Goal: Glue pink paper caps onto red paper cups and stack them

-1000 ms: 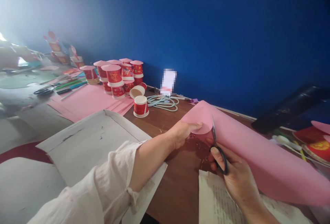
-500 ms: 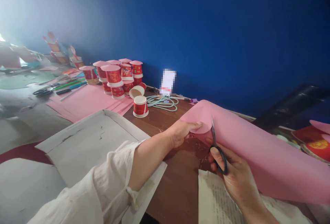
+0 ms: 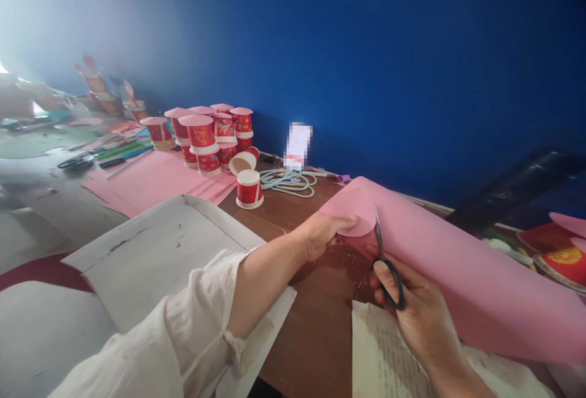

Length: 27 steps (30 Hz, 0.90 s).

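My left hand pinches the rounded left end of a large pink paper sheet held above the brown table. My right hand grips black-handled scissors, fingers through the loops. The blades point up and away into the sheet's edge, just right of my left thumb. The sheet curves off to the right and covers what lies under it.
A flat white cardboard box lies at front left, a printed paper under my right hand. Red paper cups stand stacked at the back, one cup alone, beside a coiled cable, pink sheets and pens. A blue wall rises behind.
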{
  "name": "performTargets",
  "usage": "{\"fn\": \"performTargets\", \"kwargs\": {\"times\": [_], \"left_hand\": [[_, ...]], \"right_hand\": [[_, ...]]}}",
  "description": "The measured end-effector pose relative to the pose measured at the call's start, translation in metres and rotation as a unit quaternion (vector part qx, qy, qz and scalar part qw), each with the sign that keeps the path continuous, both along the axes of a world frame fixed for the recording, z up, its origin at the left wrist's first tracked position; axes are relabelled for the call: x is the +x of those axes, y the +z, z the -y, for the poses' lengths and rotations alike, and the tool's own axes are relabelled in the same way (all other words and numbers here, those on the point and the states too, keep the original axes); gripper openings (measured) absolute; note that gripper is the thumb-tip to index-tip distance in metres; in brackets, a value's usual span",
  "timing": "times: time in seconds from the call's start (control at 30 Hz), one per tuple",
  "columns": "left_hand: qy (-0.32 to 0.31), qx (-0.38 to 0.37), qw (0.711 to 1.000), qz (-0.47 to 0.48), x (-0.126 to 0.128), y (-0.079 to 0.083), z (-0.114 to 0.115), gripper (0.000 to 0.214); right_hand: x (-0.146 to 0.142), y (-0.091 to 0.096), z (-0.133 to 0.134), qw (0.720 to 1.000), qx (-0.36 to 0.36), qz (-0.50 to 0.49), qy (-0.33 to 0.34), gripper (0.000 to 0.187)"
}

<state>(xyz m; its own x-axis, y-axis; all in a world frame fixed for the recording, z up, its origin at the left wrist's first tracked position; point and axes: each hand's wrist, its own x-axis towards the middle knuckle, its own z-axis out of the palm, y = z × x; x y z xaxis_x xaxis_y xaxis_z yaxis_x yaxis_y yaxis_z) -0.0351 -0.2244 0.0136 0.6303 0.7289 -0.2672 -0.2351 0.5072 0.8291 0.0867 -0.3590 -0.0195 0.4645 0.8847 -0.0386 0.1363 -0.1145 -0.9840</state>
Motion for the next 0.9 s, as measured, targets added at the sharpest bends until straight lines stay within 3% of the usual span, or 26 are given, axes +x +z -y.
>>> {"fn": "performTargets", "kwargs": {"times": [0.9], "left_hand": [[-0.012,0.013,1.000,0.021,-0.0041,0.0019,-0.0046,0.013]], "right_hand": [[-0.0036,0.0045,0.0014,0.999,-0.004,-0.037,-0.020,0.056]]}}
